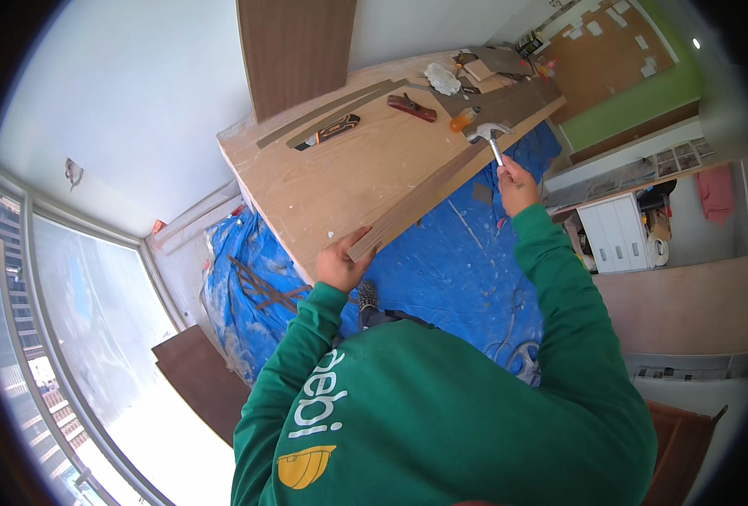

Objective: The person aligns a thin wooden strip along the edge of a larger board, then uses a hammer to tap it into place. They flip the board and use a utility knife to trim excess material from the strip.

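My left hand [341,262] is closed around the near end of a long, narrow wood strip [416,197], which lies along the front edge of the wooden worktable [306,190]. In my right hand [518,185] is a claw hammer [494,139], gripped by its handle. The metal hammer head is raised near the far end of the strip; whether it touches anything I cannot tell. On the tabletop, a black and orange hand saw or cutter [330,131] and a reddish-brown hand plane [412,108] lie beyond the strip. A small bottle of orange liquid [464,120] is close to the hammer.
Blue sheeting [441,270] covers the floor, with dark wood offcuts [260,285] lying on it. A brown panel [295,51] leans on the back wall. Crumpled white plastic [442,78] and boards occupy the table's far end. White drawers [617,234] stand at right.
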`<move>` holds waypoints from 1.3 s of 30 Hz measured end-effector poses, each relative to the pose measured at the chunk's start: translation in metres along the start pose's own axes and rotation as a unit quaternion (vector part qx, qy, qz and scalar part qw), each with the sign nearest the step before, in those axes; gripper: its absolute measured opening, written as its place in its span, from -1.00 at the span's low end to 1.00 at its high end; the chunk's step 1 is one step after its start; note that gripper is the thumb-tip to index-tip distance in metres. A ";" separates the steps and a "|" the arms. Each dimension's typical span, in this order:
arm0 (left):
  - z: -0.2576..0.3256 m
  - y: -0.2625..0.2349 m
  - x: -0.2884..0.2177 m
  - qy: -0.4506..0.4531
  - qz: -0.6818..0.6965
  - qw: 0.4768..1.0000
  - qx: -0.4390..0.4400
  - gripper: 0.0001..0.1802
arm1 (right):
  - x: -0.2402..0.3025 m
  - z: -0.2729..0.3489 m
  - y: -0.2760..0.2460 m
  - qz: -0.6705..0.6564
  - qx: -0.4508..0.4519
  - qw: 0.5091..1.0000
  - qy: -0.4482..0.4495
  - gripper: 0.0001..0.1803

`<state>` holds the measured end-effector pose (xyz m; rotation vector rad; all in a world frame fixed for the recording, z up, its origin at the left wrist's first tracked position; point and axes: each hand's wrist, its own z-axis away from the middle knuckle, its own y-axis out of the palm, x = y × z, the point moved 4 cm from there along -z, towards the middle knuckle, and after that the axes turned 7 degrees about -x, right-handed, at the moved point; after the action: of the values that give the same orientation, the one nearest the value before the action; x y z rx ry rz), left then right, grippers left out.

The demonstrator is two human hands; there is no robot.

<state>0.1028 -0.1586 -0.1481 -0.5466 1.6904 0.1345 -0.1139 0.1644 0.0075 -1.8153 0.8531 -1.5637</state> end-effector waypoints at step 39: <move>0.068 0.034 -0.016 -0.130 -0.067 0.935 -0.324 -0.46 | -0.436 -0.194 0.067 -0.146 -0.155 0.909 0.357 -0.79</move>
<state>0.1511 -0.0978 -0.1542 -1.0815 1.3233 0.6532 -0.3572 0.4590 -0.2855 -1.6202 1.2495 -2.4842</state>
